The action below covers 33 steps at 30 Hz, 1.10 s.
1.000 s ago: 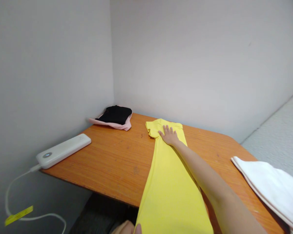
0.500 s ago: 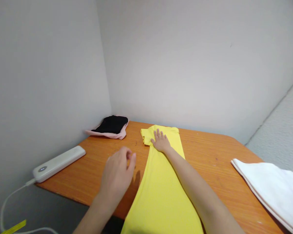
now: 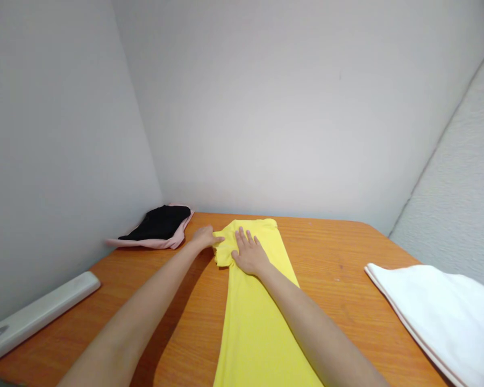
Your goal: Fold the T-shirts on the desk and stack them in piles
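A yellow T-shirt (image 3: pixel 262 333), folded lengthwise into a long strip, runs from the near edge of the view toward the back of the wooden table. Its short sleeve sticks out to the left near the far end. My left hand (image 3: pixel 204 237) is at that sleeve's outer edge, thumb over the cloth and fingers pinching it from the left. Flat on the shirt, just right of the sleeve, lies my right hand (image 3: pixel 250 256) with its fingers stretched out. My right forearm crosses over the lower part of the shirt.
Black and pink folded cloths (image 3: pixel 157 223) lie at the back left corner of the wooden table (image 3: pixel 326 258). A long white device (image 3: pixel 40 312) rests along the left wall. On the right is a folded white cloth (image 3: pixel 439 306). Walls border the table behind and at the left.
My left hand has reached forward from above the table to the sleeve and pinched it. My right hand stays flat on the shirt. The camera view has shifted.
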Available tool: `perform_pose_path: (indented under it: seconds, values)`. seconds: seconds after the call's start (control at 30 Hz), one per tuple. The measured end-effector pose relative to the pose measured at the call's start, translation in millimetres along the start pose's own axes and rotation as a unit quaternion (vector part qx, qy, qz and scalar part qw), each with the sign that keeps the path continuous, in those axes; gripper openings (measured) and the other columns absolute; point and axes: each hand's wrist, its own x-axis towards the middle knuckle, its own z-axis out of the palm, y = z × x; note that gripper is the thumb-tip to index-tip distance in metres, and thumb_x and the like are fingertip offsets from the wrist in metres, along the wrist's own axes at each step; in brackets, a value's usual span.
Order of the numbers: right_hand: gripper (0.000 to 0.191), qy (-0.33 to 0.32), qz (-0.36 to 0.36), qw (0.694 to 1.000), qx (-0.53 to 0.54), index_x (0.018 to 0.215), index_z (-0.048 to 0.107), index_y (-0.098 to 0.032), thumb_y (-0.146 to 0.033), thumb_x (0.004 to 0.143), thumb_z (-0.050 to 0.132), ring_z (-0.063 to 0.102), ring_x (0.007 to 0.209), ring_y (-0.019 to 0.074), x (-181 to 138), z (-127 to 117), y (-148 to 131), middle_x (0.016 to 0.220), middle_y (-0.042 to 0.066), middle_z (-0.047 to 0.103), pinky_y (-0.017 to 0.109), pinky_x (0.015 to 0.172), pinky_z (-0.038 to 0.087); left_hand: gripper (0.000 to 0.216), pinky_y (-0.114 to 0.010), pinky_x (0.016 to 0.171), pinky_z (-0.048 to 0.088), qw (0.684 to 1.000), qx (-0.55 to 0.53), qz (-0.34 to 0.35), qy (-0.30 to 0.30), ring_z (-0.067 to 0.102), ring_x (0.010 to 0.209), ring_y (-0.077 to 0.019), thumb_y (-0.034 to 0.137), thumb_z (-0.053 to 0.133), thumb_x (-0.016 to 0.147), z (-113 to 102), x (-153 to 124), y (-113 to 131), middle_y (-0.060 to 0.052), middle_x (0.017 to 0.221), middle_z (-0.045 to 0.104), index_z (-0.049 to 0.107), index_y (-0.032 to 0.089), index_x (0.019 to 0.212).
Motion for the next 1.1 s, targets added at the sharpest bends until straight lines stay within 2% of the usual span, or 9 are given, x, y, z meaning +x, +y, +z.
perform_pose_path:
  seconds: [0.17, 0.37, 0.43, 0.57, 0.7, 0.8, 0.9, 1.03, 1.1]
  values:
    - [0.082, -0.007, 0.016, 1.0, 0.017, 0.154, 0.009, -0.01, -0.06, 0.092, 0.03, 0.002, 0.145, 0.0326, 3, 0, 0, 0.158, 0.006, -0.004, 0.048, 0.116, 0.006, 0.025, -0.023, 0.066, 0.047, 0.998, -0.045, 0.005, -0.033, 0.067, 0.085, -0.0216, 0.031, 0.059, 0.085, -3, 13, -2, -0.012, 0.095, 0.072, 0.066, 0.009, 0.095]
    - [0.082, 0.006, 0.022, 1.0, 0.02, 0.154, 0.012, -0.01, -0.061, 0.092, 0.032, 0.004, 0.145, 0.0321, 1, -4, -2, 0.159, 0.009, 0.003, 0.047, 0.116, 0.009, 0.027, -0.02, 0.051, 0.047, 0.996, -0.065, -0.03, -0.058, 0.067, 0.061, -0.0163, 0.027, 0.058, 0.082, -24, 31, 16, -0.009, 0.08, 0.072, 0.066, 0.009, 0.1]
    - [0.077, 0.032, 0.022, 0.999, 0.013, 0.152, 0.021, -0.008, -0.057, 0.094, 0.034, 0.009, 0.144, 0.0315, -3, -12, -7, 0.158, 0.013, 0.011, 0.046, 0.115, 0.013, 0.023, -0.021, 0.051, 0.047, 0.997, -0.052, -0.031, -0.057, 0.066, 0.059, -0.0176, 0.026, 0.058, 0.079, -32, 35, 26, -0.01, 0.073, 0.071, 0.068, 0.008, 0.089]
    - [0.058, 0.089, 0.005, 0.996, -0.007, 0.125, 0.058, -0.003, -0.045, 0.099, 0.029, 0.029, 0.137, 0.0315, -23, -35, -25, 0.136, 0.022, 0.049, 0.043, 0.109, 0.025, 0.02, -0.023, 0.051, 0.047, 0.997, -0.033, -0.023, -0.062, 0.066, 0.059, -0.0203, 0.026, 0.06, 0.075, -43, 42, 45, -0.011, 0.059, 0.067, 0.067, 0.009, 0.065]
    - [0.07, 0.074, -0.008, 0.997, 0.004, 0.12, 0.061, 0.0, -0.06, 0.093, 0.036, 0.042, 0.126, 0.037, -52, -45, -54, 0.123, 0.026, 0.057, 0.048, 0.103, 0.033, 0.021, -0.025, 0.053, 0.049, 0.996, -0.052, -0.017, -0.076, 0.066, 0.057, -0.0215, 0.024, 0.062, 0.074, -44, 45, 65, -0.011, 0.051, 0.064, 0.065, 0.01, 0.06]
    - [0.077, 0.042, -0.029, 0.999, -0.015, 0.13, 0.051, 0.006, -0.059, 0.089, 0.046, 0.038, 0.13, 0.039, -70, -46, -75, 0.135, 0.03, 0.046, 0.048, 0.107, 0.031, 0.024, -0.026, 0.054, 0.051, 0.992, -0.091, -0.004, -0.086, 0.067, 0.056, -0.0216, 0.026, 0.061, 0.08, -34, 44, 86, -0.013, 0.055, 0.066, 0.065, 0.009, 0.065]
    - [0.073, 0.008, -0.045, 0.999, -0.02, 0.127, 0.053, 0.006, -0.055, 0.087, 0.052, 0.036, 0.13, 0.0409, -92, -52, -90, 0.136, 0.032, 0.044, 0.05, 0.107, 0.031, 0.032, -0.025, 0.056, 0.052, 0.984, -0.136, 0.042, -0.103, 0.068, 0.059, -0.0188, 0.033, 0.051, 0.09, -18, 34, 102, -0.013, 0.062, 0.069, 0.064, 0.008, 0.075]
    - [0.045, -0.025, -0.117, 0.992, 0.046, 0.106, 0.067, -0.01, -0.049, 0.089, 0.052, 0.058, 0.106, 0.0325, -124, -76, -90, 0.109, 0.019, 0.065, 0.041, 0.088, 0.046, 0.026, -0.024, 0.064, 0.053, 0.971, -0.161, 0.146, -0.098, 0.069, 0.072, -0.0162, 0.031, 0.047, 0.091, 2, 4, 95, -0.011, 0.083, 0.073, 0.062, 0.009, 0.092]
    - [0.033, -0.028, -0.105, 0.992, 0.063, 0.091, 0.069, -0.014, -0.04, 0.091, 0.048, 0.064, 0.085, 0.0258, -129, -93, -80, 0.09, 0.012, 0.069, 0.034, 0.074, 0.047, 0.026, -0.025, 0.072, 0.053, 0.962, -0.161, 0.206, -0.076, 0.068, 0.085, -0.0169, 0.027, 0.048, 0.09, 12, -18, 83, -0.01, 0.099, 0.072, 0.059, 0.01, 0.104]
